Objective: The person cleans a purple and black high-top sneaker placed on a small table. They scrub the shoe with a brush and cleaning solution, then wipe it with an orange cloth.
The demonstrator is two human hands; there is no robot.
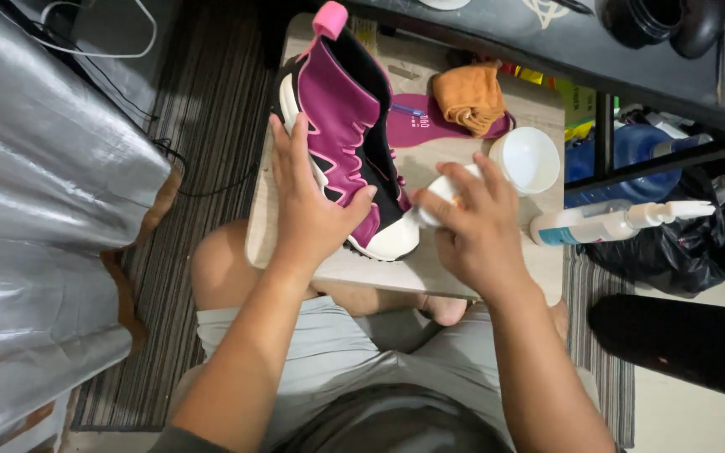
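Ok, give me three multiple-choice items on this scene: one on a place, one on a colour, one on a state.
1. Where does the orange cloth lie?
A. on the purple insole
B. in the white bowl
C. on the floor

2. What colour is the shoe mainly?
A. green
B. magenta and black
C. yellow

3. How does the spray bottle rest?
A. upright
B. hanging
C. on its side

Answers:
1 A: the cloth overlaps the insole.
2 B: magenta panels, black collar, white toe under the left hand.
3 C: it lies flat beside the right hand.

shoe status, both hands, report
Left hand steadying magenta shoe. Right hand holds small white object at toe. White bowl beside, apart.
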